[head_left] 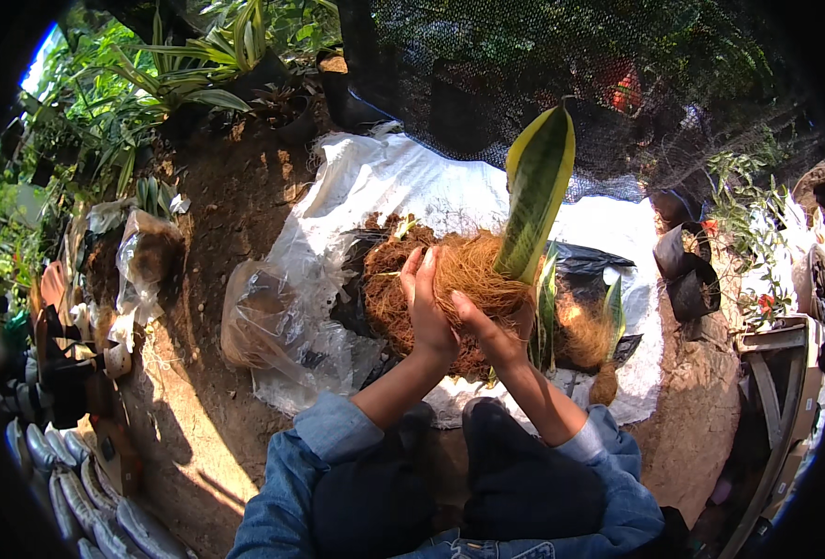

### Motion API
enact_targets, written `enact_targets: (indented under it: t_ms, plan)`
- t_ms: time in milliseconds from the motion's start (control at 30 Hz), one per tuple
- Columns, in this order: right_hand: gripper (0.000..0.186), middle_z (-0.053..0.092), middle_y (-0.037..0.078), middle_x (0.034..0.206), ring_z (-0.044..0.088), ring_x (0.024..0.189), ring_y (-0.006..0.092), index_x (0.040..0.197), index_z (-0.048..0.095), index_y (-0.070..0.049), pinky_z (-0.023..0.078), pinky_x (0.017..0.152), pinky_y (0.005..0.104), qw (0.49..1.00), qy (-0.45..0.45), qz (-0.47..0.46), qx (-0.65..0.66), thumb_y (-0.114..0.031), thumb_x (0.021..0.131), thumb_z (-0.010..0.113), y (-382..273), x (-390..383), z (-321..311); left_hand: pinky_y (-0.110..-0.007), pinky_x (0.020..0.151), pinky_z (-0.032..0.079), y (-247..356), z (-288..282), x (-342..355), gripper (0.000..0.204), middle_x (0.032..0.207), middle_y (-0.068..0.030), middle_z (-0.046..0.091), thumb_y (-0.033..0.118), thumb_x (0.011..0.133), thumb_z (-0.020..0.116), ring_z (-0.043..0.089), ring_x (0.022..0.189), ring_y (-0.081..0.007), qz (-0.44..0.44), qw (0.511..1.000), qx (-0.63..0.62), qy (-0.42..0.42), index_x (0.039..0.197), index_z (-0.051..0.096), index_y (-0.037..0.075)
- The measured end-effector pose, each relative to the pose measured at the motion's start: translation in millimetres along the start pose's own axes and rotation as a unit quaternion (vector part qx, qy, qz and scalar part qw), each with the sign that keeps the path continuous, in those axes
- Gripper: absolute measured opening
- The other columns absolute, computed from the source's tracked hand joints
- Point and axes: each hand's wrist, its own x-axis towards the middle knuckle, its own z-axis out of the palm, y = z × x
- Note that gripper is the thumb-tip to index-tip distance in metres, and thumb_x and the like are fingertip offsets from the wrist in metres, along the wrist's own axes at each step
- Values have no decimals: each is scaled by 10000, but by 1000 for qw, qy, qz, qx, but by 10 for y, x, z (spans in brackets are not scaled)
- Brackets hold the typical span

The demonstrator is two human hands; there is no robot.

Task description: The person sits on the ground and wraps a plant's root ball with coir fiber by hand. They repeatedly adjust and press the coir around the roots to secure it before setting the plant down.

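Note:
Both my left hand [428,312] and my right hand [492,340] are wrapped round a ball of brown coconut fibre [470,270], from which an upright yellow-edged snake plant leaf [536,186] rises. Loose reddish fibre and soil [380,298] lie on black plastic over a white woven sack [319,214] beneath my hands. Just right of them are a smaller snake plant [547,307] and a fibre-wrapped plant [580,331], both partly on the plastic. Part of my right hand is hidden behind the ball.
A clear plastic bag of fibre [254,317] lies at left, another bag [147,256] beyond it. Potted plants [207,65] and dark shade netting [459,65] are at the back. Black grow bags [687,275] and a wooden frame [767,340] stand at right, grey bundled items [86,494] at lower left.

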Motion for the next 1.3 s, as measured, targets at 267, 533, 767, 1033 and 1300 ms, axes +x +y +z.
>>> enact_targets:
  t_ms: [267,533,767,1033,1300]
  plan:
    - [368,660,117,1117,637,1014,178,1213,585,51,526,891,298,989,-8,111,100,-64,875,675,149,213,-198,-344,925,411,39,-33,111,414,1154,-79,575,387,943,497,512,1106,-185,-295,946,-120,56,1189,550,59]
    - [268,670,102,1103,638,1001,160,1122,649,49,515,894,272,999,-25,-20,-26,-58,876,669,334,319,-340,-373,893,495,62,-112,101,437,1089,-100,591,414,914,583,586,979,-222,-347,923,-157,-54,1132,566,35]
    - [322,665,110,1089,656,933,156,1126,616,45,548,809,271,999,-3,16,-52,-8,823,712,451,326,-350,-239,618,534,284,-98,92,561,957,-36,611,574,884,568,601,742,-117,-394,905,-96,-127,1144,564,77]
    - [695,546,111,1149,571,1042,180,1277,389,-16,499,864,297,989,53,-97,-99,-49,724,808,622,334,-323,-221,660,479,216,-9,-18,303,893,34,560,416,939,588,553,757,-67,-330,932,-97,-116,983,566,117]
    - [739,536,111,1173,566,1067,196,1307,350,-31,492,903,323,993,20,-95,-66,-66,727,808,452,294,-220,-230,698,500,251,-60,33,287,991,17,592,330,954,594,568,840,-78,-336,935,-79,-84,1101,595,84]
